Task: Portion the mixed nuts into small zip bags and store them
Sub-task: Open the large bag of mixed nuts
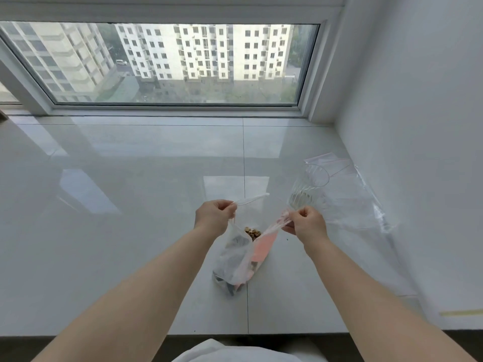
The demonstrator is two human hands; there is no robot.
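On white tiled sill [130,158] below window [167,64]: plastic bag of mixed nuts [236,253] stands at centre, near front edge. Left hand [215,216] pinches one handle, right hand [305,223] pinches other; both pull apart, likely to widen mouth and reach nuts [252,232]. Clear ribbed glass [308,189] lies tilted just behind right hand, probably scoop. Zip bags [347,194] stacked flat by right wall, within reach, unfilled. Count: one nut bag, one glass, two hands; zip bags several, exact number unclear.
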